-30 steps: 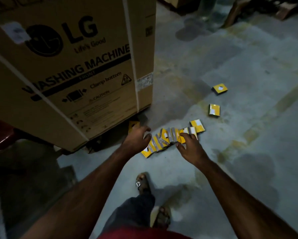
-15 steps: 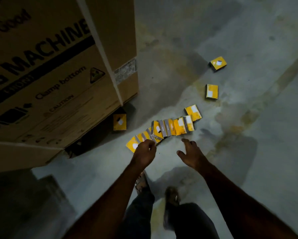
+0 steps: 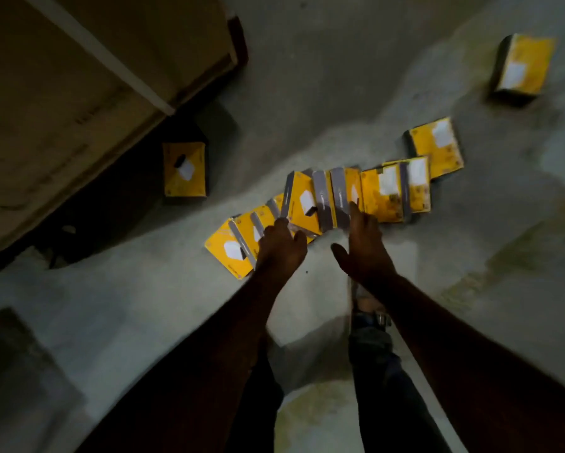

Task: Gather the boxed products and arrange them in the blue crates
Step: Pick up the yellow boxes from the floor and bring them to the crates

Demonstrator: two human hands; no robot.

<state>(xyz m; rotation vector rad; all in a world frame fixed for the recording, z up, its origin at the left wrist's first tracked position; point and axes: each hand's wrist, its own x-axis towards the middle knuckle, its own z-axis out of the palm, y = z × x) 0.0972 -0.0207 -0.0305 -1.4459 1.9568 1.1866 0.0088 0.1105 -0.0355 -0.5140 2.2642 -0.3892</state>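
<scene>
**Hands at the fallen row of boxes**

While both arms reach down, the left hand (image 3: pixel 279 245) rests on the row of yellow boxes (image 3: pixel 326 204) lying on the concrete floor (image 3: pixel 340 76); its grasp I cannot tell. The right hand (image 3: pixel 362 246) touches them with straight, released fingers.

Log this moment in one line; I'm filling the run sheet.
stage: gathering | left hand: on row of yellow boxes, grip unclear | right hand: open, fingers on row | stray boxes: still on floor | crates: unseen
</scene>
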